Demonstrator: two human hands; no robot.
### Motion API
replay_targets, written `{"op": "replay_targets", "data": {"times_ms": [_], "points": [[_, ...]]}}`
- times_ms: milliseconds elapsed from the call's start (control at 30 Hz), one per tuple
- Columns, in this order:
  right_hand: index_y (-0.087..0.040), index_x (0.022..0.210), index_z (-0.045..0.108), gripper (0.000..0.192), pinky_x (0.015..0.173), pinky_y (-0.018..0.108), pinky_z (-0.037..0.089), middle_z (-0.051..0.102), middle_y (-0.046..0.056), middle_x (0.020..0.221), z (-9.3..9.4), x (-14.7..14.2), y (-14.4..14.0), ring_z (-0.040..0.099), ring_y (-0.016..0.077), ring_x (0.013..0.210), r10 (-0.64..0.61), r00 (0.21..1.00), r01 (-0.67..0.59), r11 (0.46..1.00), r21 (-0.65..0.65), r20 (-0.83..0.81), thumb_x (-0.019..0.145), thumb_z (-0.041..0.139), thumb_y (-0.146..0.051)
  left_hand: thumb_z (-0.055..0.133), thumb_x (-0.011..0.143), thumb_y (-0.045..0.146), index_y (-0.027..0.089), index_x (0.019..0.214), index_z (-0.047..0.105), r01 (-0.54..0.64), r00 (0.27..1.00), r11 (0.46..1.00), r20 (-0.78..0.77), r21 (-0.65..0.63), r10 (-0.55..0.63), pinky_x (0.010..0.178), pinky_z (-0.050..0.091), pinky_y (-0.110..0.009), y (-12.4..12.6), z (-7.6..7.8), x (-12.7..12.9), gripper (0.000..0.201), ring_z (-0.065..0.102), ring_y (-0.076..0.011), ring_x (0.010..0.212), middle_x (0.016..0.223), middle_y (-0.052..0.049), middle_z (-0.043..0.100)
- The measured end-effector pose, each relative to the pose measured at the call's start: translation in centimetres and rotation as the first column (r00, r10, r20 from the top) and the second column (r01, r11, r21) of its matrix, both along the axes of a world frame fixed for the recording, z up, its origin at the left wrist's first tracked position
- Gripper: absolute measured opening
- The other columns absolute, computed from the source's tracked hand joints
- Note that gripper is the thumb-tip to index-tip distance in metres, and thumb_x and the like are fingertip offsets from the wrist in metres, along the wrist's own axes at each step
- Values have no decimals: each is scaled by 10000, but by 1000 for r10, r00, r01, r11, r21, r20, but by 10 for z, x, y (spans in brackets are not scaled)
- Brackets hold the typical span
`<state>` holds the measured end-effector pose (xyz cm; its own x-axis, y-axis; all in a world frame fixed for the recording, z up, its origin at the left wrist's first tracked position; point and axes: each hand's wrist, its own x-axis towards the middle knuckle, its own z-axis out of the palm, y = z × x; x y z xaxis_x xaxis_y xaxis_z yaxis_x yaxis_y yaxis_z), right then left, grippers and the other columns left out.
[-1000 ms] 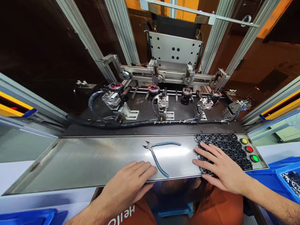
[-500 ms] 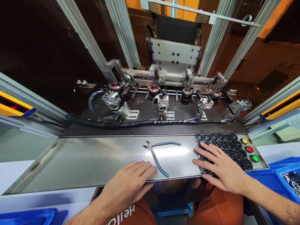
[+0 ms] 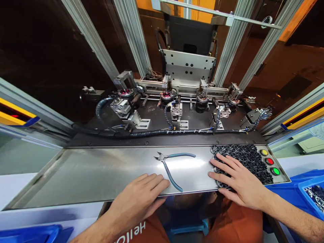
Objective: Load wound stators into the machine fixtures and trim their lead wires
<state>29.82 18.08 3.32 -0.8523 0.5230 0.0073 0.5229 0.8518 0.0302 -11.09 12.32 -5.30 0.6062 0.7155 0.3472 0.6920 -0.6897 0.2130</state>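
Aluminium-profile uprights [image 3: 88, 35] are framing a dark machine bay, and a steel bench [image 3: 88, 172] is running along its front, between the person and four round fixtures [image 3: 166, 96]. Diagonal cutting pliers [image 3: 163, 157] are lying mid-bench with handles splayed, probably sitting there for easy reach by both hands. Just beside the lower handle, the left hand [image 3: 143, 192] is resting on the front edge, fingers loosely bent side by side, thumb hanging apart below the lip; it is seemingly gripping nothing, only bracing. Spread flat, the right hand [image 3: 239, 184] is lying over black plastic parts [image 3: 249, 158] near the bench's right end, perhaps steadying them, though nothing is visibly being pinched. Beyond them, a yellow button [image 3: 263, 153], red button [image 3: 270, 161] and green button [image 3: 276, 171] are lining the end, presumably staying uncovered for quick pressing
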Motion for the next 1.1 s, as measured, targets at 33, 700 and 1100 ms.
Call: {"op": "replay_targets", "data": {"times_ms": [33,700,1100], "points": [[-341,1664,656,519,1398,630,441,449,38,1882,0,0,0,342,358,1787,-2,1000,2,1000,-2,-6,1147,654,-384,808,921,122,273,1145,525,1,1000,1000,-4,-2,-1,746,468,-397,0,0,0,391,703,-259,820,966,30,718],[-334,1656,663,517,1383,624,460,459,42,1877,0,0,0,340,358,1787,1,1000,-1,1000,23,2,1141,647,-377,867,877,115,270,1145,527,-3,1000,1000,7,12,3,742,462,-396,-1,-2,1,460,690,-253,804,954,38,708],[-340,1676,631,521,1336,656,510,436,33,1887,-1,1,0,332,364,1789,9,1000,-10,999,37,28,1159,622,-401,851,875,112,276,1123,515,-10,1000,1000,6,22,10,732,458,-389,1,2,2,450,679,-245,790,937,42,705]]}}
